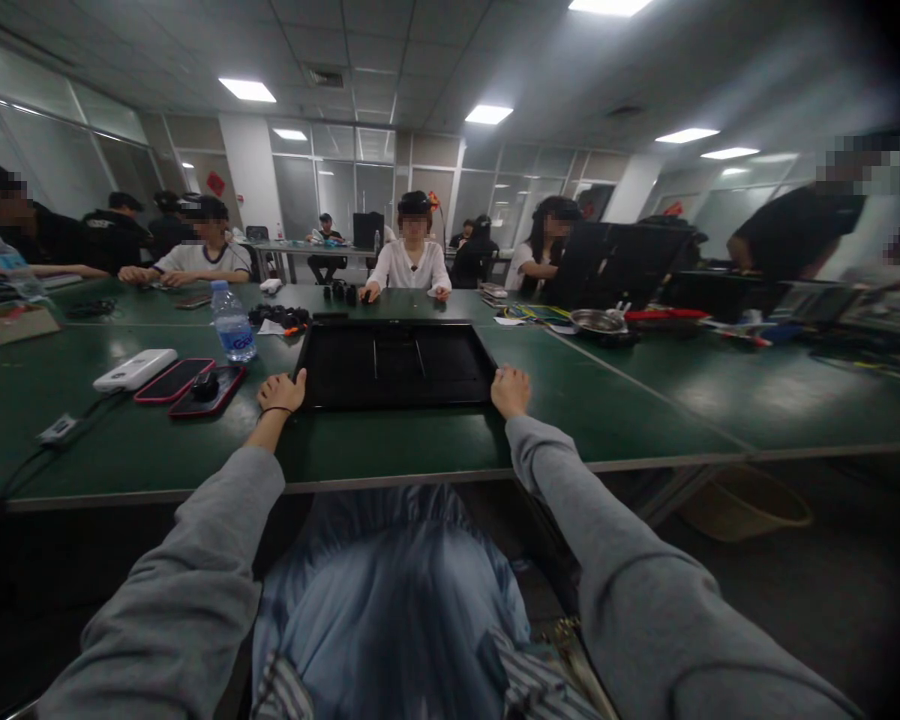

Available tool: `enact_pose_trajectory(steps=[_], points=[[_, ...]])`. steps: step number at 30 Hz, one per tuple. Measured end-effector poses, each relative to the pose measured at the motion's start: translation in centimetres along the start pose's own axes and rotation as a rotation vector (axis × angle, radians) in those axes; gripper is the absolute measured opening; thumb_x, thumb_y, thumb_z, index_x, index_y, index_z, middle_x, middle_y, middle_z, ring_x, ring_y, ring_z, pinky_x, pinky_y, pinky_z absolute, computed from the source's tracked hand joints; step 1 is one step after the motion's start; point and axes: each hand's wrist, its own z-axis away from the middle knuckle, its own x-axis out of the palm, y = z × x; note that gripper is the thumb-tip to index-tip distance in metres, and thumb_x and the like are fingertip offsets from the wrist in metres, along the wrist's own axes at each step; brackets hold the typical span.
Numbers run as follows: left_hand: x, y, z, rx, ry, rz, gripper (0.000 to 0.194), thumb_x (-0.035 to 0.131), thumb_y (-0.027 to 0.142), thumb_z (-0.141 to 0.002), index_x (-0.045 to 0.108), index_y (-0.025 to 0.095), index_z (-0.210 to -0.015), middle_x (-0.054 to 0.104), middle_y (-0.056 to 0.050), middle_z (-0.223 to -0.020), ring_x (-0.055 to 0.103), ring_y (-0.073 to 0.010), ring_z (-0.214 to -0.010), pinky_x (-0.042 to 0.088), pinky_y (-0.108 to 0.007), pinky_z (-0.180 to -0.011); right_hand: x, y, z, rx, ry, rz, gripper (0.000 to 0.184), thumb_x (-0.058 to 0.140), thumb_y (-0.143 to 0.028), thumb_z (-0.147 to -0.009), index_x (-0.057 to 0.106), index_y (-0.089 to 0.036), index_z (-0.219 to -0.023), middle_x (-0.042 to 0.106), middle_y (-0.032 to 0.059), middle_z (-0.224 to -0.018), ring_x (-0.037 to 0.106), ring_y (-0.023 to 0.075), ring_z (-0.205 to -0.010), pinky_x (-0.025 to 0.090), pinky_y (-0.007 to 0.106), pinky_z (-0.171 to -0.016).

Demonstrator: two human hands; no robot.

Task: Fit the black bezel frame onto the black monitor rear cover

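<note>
A wide black rectangular panel with a raised rim (337,365), looking like a monitor casing, lies flat on the green table (390,445) in front of me. Two thin light lines run across its inner face. My left hand (282,391) is closed around its left edge near the front corner, thumb on the rim. On the opposite side, my right hand (511,391) grips the right edge, its fingers curled and partly hidden. Both arms are stretched forward.
Left of the panel are a water bottle (232,322), a white power bank (136,370) with a cable and two phones (174,381). A metal bowl (598,322) and cables lie to the right. Across the table sits a person (412,262). A basket (746,503) stands below.
</note>
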Motion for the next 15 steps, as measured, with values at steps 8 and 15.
enact_pose_trajectory(steps=[8,15], points=[[0.0,0.2,1.4,0.202,0.244,-0.029,0.080,0.024,0.056,-0.100,0.021,0.007,-0.163,0.013,-0.018,-0.173,0.005,-0.0363,-0.160,0.005,-0.066,-0.124,-0.2,-0.9,1.2,-0.014,0.147,0.048,0.072,0.026,-0.040,-0.101,0.023,0.001,-0.160,0.030,0.0278,-0.163,0.024,0.0345,-0.152,0.021,0.055,-0.122],[-1.6,0.7,2.4,0.389,0.182,-0.153,0.077,0.027,0.052,-0.102,0.014,0.013,-0.166,0.003,-0.014,-0.175,-0.003,-0.0329,-0.161,-0.004,-0.064,-0.125,-0.9,-1.1,1.6,-0.066,0.092,0.090,0.078,0.020,-0.049,-0.102,0.010,-0.002,-0.164,0.015,0.0217,-0.171,0.010,0.0286,-0.158,0.007,0.053,-0.127]])
